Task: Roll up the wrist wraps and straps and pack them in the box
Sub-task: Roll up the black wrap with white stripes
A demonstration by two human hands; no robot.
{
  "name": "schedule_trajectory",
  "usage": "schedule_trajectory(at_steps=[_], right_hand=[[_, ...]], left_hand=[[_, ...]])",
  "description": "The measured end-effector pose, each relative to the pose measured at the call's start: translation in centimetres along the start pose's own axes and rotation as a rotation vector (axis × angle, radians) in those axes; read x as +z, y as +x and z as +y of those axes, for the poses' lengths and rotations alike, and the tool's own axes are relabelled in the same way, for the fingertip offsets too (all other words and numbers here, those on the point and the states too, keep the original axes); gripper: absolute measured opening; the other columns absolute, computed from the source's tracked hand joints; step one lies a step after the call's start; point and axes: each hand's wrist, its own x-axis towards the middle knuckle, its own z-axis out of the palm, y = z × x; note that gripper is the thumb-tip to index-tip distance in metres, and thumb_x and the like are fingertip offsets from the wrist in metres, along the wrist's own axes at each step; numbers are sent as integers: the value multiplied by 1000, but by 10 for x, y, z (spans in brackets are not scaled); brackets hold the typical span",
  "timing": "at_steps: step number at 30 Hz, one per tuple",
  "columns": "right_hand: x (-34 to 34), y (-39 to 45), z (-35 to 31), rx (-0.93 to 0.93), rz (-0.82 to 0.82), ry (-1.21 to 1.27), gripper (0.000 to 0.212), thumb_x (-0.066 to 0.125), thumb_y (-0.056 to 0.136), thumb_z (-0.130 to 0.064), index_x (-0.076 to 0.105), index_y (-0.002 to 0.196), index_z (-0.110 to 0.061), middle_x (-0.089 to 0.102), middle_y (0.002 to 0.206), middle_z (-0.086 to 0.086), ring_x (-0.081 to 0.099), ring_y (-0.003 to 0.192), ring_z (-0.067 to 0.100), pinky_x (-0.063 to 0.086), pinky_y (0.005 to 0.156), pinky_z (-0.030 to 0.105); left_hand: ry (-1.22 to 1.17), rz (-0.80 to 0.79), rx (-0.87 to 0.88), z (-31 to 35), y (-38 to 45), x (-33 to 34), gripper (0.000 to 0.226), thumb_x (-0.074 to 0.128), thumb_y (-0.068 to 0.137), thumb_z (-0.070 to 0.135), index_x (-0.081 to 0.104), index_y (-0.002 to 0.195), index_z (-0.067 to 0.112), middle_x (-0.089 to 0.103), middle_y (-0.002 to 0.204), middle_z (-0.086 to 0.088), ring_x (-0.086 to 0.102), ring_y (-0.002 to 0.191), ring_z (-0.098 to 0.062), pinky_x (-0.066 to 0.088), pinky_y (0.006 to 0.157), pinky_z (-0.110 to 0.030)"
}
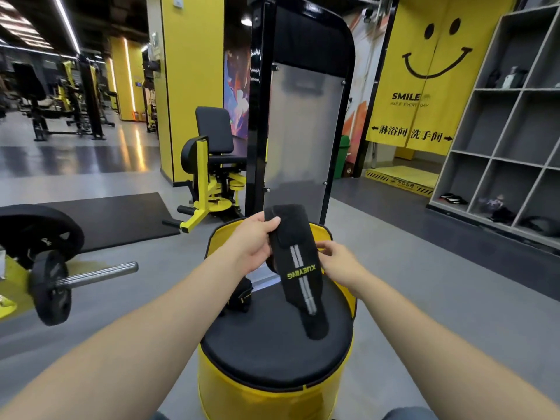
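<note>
Head view, nearest first: the round black padded worktop (272, 353) carries the free tail of the black wrist wrap (298, 268), which runs up into both hands. The left hand (254, 244) pinches the wrap's upper end between thumb and closed fingers (274, 222), while the right hand (336, 262) holds its right edge, its grip partly hidden. To roll it well, the person should probably start tight at the top end and keep the edges aligned; a second dark wrap (241, 295) lies left, and no box can be made out.

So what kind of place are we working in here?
Almost certainly a gym: a barbell with weight plates lies on the floor at left, a yellow exercise machine stands ahead, and cubby shelves line the right wall.
</note>
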Motion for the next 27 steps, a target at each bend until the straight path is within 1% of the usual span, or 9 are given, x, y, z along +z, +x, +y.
schedule_trajectory(at_steps=[2,6,8,10,14,17,21,24,27], right_hand=[[9,-12,-11,108,-34,239,49,48,97,-66,67,119,-27,73,111,-4,68,104,18,54,101,44],[3,-25,-17,215,-288,509,78,26,96,-79,71,119,-20,78,112,8,73,107,29,56,93,41],[-4,-25,-13,132,-318,450,53,50,100,-60,71,117,-15,76,115,10,73,108,26,57,93,38],[-10,-24,-8,32,-297,371,21,67,99,-24,69,114,-10,75,118,11,74,102,22,59,89,32],[-36,-13,-12,-39,-90,319,18,63,98,-2,68,113,-10,75,112,10,70,99,22,58,84,29],[-60,-13,-40,-121,36,155,19,58,98,0,65,108,-14,70,100,6,65,86,17,50,62,13],[-77,-18,-86,-249,8,70,22,49,96,7,62,108,-6,61,90,5,59,76,16,42,44,10],[-78,-23,-113,-300,-59,22,24,44,92,9,61,101,-6,59,84,4,56,72,15,41,43,11],[-77,-20,-126,-346,-97,-76,23,46,88,5,64,89,-10,60,85,8,57,75,18,49,60,23]], left_hand=[[-109,72,19,0,3,9,30,38,108,-2,62,124,6,71,121,-19,72,98,-30,58,81,-43],[-241,219,46,-7,8,16,33,38,108,-2,58,132,9,69,122,-19,71,97,-32,57,74,-42],[-276,273,53,-7,12,15,35,38,109,-1,56,137,9,67,127,-20,70,100,-33,56,75,-43],[-293,289,57,-2,15,11,36,38,109,-1,54,139,8,67,130,-21,69,104,-34,57,77,-44],[-168,230,13,11,12,3,22,46,107,5,58,125,9,71,118,-14,70,100,-27,57,79,-39],[151,289,-92,10,8,-3,15,56,106,18,60,118,11,72,103,-7,70,87,-23,59,74,-36],[421,406,5,8,6,-1,18,68,99,26,65,106,10,62,89,-7,56,63,-20,55,60,-34],[609,193,272,16,-1,17,18,69,98,28,68,113,18,68,104,1,64,88,-16,54,79,-27],[612,-136,299,26,-5,34,26,62,102,17,68,128,16,73,116,3,67,108,-10,50,92,-21]])
